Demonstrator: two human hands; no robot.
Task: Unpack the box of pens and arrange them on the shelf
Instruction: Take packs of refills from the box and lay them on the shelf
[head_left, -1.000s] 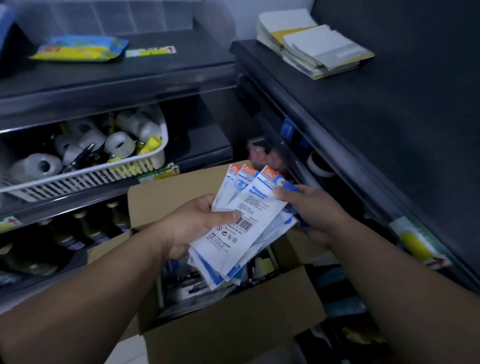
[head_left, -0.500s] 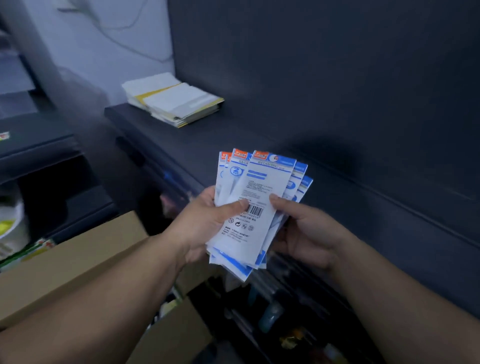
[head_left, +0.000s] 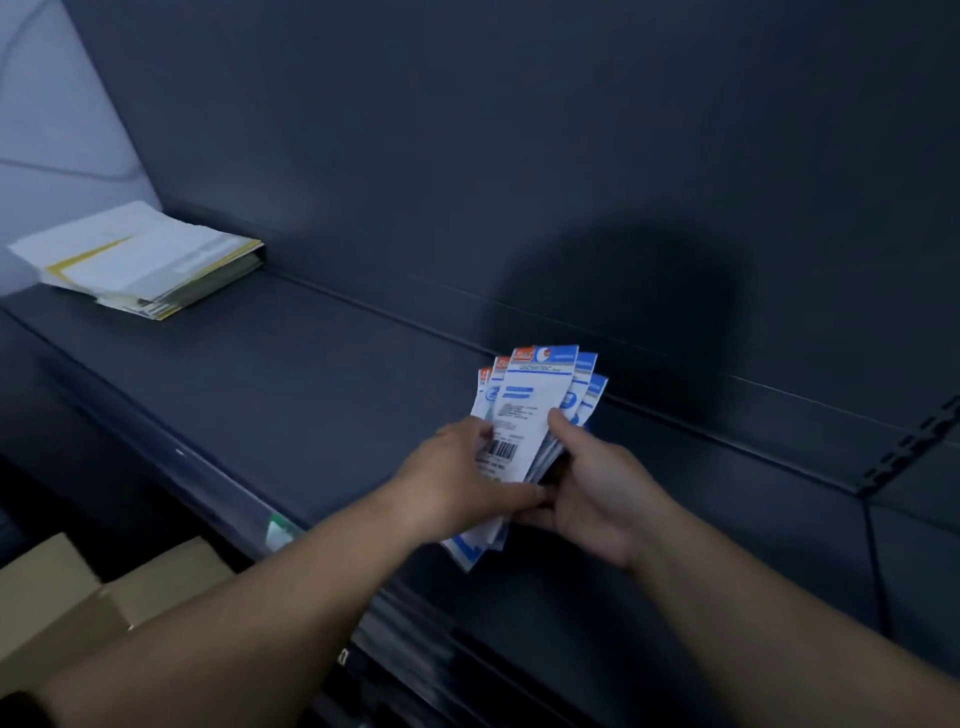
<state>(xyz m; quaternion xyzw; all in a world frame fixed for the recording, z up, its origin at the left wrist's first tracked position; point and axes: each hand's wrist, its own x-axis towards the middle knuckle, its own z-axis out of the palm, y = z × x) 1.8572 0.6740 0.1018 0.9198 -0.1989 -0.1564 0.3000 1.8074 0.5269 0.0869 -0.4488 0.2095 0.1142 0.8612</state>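
Gripping pen packs (head_left: 530, 400) between hands (head_left: 452, 483) (head_left: 597, 493) (fanned)

We see a dark blue-grey shelf (head_left: 311, 374) with a matching back panel (head_left: 467, 130), a pale wall (head_left: 47, 130) at left, and dim light.

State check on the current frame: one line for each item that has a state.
pen packs: fanned out, held over the shelf, none set down yet
left hand: grips the packs
right hand: grips the packs
shelf: papers at its left end
papers: stacked flat
box: below the shelf, contents out of sight
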